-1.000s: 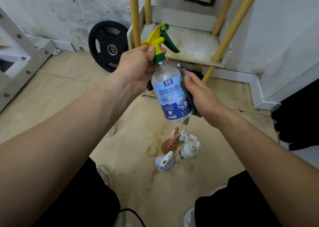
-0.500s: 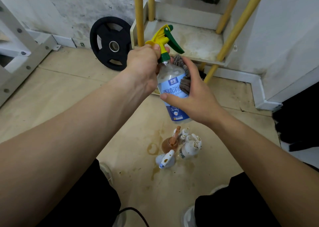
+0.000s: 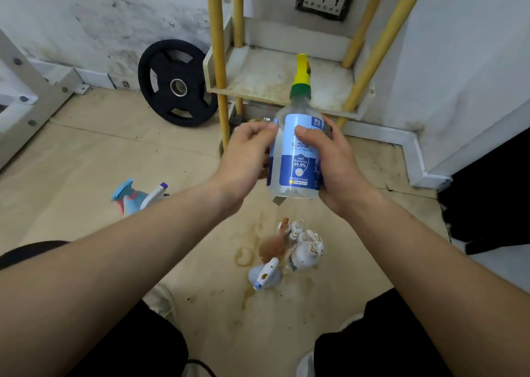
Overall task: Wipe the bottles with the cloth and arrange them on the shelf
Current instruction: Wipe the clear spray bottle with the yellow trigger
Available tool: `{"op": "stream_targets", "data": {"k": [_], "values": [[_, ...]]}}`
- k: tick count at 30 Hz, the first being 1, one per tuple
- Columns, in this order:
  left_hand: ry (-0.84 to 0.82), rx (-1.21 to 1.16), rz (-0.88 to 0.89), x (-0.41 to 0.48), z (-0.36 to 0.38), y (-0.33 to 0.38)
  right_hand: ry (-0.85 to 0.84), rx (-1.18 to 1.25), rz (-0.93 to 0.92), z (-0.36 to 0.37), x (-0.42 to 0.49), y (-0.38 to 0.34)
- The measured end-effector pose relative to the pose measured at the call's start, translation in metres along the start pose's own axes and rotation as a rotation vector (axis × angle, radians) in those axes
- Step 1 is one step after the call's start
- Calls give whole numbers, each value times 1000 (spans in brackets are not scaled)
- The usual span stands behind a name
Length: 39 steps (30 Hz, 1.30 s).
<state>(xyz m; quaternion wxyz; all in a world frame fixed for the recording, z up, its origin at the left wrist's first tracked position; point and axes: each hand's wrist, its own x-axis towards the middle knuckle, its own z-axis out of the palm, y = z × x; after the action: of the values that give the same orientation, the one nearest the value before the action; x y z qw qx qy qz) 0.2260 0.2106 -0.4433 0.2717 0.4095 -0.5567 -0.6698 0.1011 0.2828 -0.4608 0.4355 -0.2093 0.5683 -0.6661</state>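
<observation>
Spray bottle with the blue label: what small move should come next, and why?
Probably carry the spray bottle forward and stand it on the shelf. It is upright, gripped by the left hand and the right hand, with the cloth showing under the right hand's fingers, and the shelf board lies just beyond it. Other bottles wait below.

Soft, even light left only faint shadows; my left hand was motion-blurred, and the wide view's edges bowed outward.
</observation>
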Motion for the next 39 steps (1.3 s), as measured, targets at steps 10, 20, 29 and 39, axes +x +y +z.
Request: {"op": "stream_targets", "data": {"k": [10,20,29,39], "values": [[-101,-96,-21,-5,20,-10,1,300,20,6,-10,-11],[-22,-71,46,-4,21,5,41,-54,-230,19,-16,-1],[152,5,21,4,8,7,-34,-533,-366,28,-29,18],[-138,-497,-201,4,-8,17,-14,27,-209,29,-26,3]]}}
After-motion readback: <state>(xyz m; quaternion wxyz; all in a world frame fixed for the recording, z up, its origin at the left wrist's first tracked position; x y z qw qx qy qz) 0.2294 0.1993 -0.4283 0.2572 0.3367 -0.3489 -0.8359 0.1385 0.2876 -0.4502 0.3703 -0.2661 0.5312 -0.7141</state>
